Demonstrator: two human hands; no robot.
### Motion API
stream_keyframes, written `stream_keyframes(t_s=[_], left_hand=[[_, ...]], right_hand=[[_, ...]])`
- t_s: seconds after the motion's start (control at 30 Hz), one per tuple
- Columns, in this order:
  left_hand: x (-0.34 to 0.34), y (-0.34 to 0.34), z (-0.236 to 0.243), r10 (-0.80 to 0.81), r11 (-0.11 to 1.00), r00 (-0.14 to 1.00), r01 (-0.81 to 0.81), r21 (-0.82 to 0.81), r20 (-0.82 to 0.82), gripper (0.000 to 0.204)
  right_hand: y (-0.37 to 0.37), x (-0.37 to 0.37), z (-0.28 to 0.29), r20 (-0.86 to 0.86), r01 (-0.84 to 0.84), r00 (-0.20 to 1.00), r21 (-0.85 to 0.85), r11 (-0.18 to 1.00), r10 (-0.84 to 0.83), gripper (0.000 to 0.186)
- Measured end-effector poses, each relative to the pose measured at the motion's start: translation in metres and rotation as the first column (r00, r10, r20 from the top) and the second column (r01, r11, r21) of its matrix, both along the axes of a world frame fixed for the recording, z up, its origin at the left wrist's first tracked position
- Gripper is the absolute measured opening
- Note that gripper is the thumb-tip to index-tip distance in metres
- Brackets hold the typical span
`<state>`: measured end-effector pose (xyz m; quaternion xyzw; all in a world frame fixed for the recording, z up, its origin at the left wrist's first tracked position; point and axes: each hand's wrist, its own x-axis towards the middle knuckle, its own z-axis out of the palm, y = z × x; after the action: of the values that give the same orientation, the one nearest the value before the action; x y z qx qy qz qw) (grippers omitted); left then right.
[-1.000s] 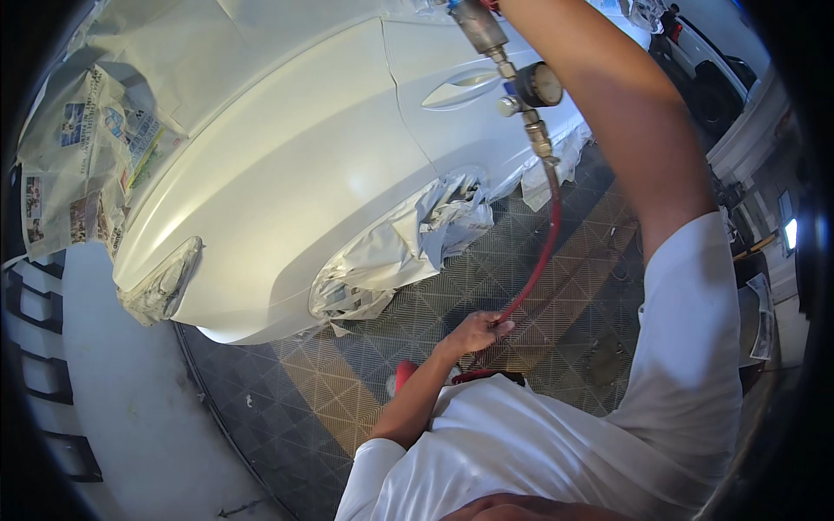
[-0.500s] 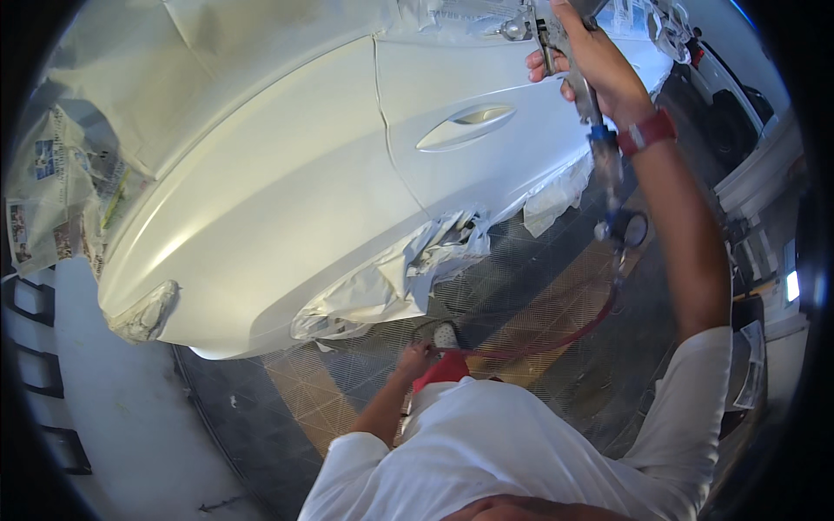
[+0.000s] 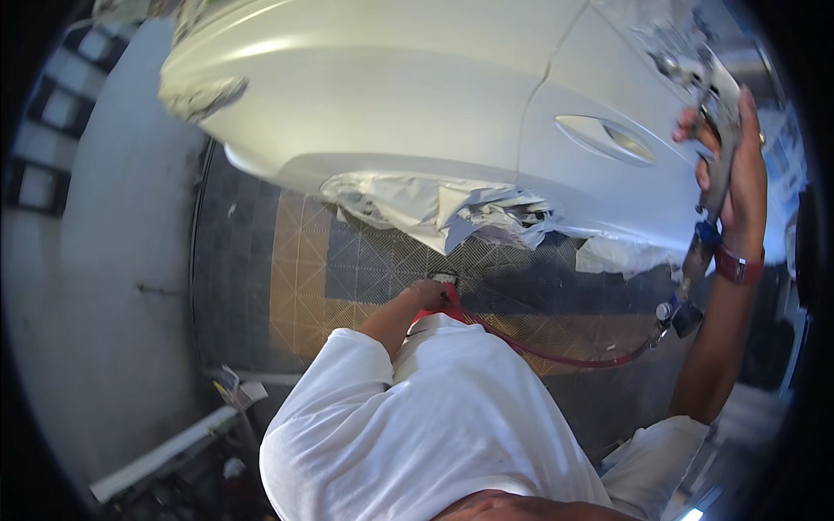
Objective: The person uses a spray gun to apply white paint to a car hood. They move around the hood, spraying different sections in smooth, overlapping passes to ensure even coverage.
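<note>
A: How does the right hand (image 3: 741,178) stand?
B: Its grip is wrapped round the handle of the spray gun (image 3: 720,174), which is at the right, in front of the car's side. The gun's front end is blurred, and its gap from the paintwork cannot be judged.
A: And the left hand (image 3: 431,294)?
B: Low before the white shirt (image 3: 460,408), fingers curled, beside the red hose (image 3: 565,358) that runs up to the dark gauge (image 3: 687,319) below the gun. The palm is hidden, so whether that grip clasps the hose cannot be told.
A: What lies farther out?
B: The white car (image 3: 382,104) spans the top and is cut off there. Its door handle (image 3: 599,139) sits left of the gun; crumpled sheeting (image 3: 408,201) covers the wheel opening. The floor (image 3: 298,260) is dark tile with tan bands. The far right is hazy.
A: What differs from half a second before?
B: The view has turned: the car lies more level, and the gun appears farther right and lower.
</note>
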<state>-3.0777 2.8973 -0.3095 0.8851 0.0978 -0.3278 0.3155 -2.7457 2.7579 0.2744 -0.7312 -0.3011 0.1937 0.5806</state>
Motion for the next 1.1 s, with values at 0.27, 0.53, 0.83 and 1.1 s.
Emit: stream_keyframes(t_s=[0.27, 0.53, 0.83, 1.1], left_hand=[[-0.042, -0.094, 0.039, 0.440, 0.890, 0.889, -0.412, -0.196, 0.129, 0.044], [-0.004, -0.160, 0.215, 0.822, 0.305, 0.558, -0.268, -0.914, 0.111, 0.043], [-0.100, -0.120, 0.187, 0.786, 0.053, 0.617, -0.125, -0.991, -0.036, 0.035], [-0.261, 0.000, 0.161, 0.782, -0.018, 0.612, -0.167, -0.986, -0.119, 0.026]], right_hand=[[-0.071, -0.032, -0.082, 0.002, 0.074, 0.997, 0.152, 0.986, -0.075, 0.077], [-0.077, -0.149, -0.209, -0.172, 0.087, 0.983, 0.183, 0.979, -0.055, 0.067], [-0.023, -0.315, -0.281, -0.249, 0.208, 0.956, 0.205, 0.956, -0.155, 0.060], [0.091, -0.481, -0.313, -0.308, 0.222, 0.938, 0.188, 0.957, -0.158, 0.062]])
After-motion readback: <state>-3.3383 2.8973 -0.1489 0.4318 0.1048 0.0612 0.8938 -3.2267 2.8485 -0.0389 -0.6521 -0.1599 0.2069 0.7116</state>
